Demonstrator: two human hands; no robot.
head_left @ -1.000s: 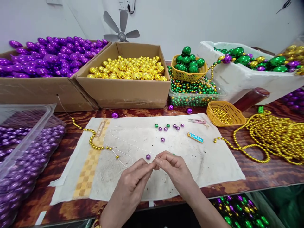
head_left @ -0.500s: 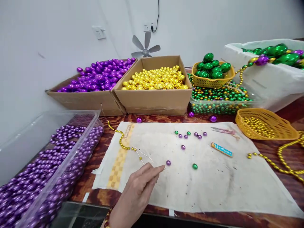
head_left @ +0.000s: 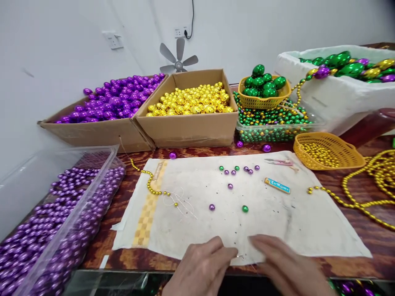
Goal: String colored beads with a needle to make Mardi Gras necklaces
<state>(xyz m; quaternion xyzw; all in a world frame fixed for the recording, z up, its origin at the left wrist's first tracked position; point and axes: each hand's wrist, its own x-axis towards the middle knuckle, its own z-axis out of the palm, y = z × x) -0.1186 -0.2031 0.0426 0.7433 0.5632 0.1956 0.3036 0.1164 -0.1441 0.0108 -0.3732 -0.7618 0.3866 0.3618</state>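
Note:
At the front edge of the white cloth (head_left: 191, 234), my left hand (head_left: 205, 265) is closed in a pinch. A tiny pale, shiny tip pokes out past its fingertips, too small to name. Just to its right is my right hand (head_left: 288, 263), smeared by motion, its fingers pointing towards the left one. Beyond the hands lie a purple bead (head_left: 212, 207) and a green bead (head_left: 245, 209), both untouched. A string of gold beads (head_left: 150, 184) curves down the cloth's left side, with loose white thread (head_left: 185, 205) at its end.
Small purple and green beads, a blue-labelled bar (head_left: 277, 185) and pink-handled snips (head_left: 279, 162) lie farther back. Around stand a clear bin of purple beads (head_left: 101, 197), a carton of gold balls (head_left: 188, 130) and a yellow basket (head_left: 348, 160). Gold strands (head_left: 352, 201) lie right.
My left hand has drawn back from beside the purple bead to the cloth's front edge. My right hand has come into view. The view has shifted slightly.

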